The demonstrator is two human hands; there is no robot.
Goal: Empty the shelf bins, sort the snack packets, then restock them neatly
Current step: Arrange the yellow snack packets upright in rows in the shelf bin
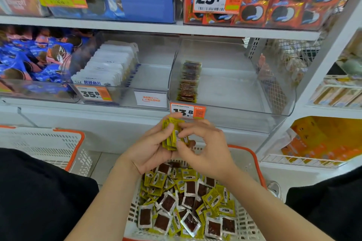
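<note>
**Restocking station: right bin part-filled, stack in hand**

The white shelving (pixel 176 31) fills the background. On its middle tier stand three clear bins side by side, their walls touching.

The right clear bin (pixel 290 103) is the largest open space. One single row of dark-and-yellow snack packets (pixel 189 82) stands on edge against its left wall, running from front to back. The rest of the bin floor, to the right of the row, is bare as far as the mesh side panel.

The middle clear bin (pixel 152 78) holds a row of white fish-slice packets (pixel 109 64) along its left side, with bare floor on its right. The left bin is piled with blue biscuit packets (pixel 35 56).

Below the shelf edge, a white basket with an orange rim (pixel 252 162) sits between the person's knees, with a heap of loose packets (pixel 186 197) lying face up and face down. A second basket (pixel 49 143) stands to the left, well apart.

Both hands are above the basket, just in front of the 13.8 price tag (pixel 187 110). The left hand (pixel 150 146) is curled around a stack of yellow packets (pixel 172 135), thumb across its face. The right hand (pixel 205 146) pinches the stack's right edge between thumb and fingertips.
</note>
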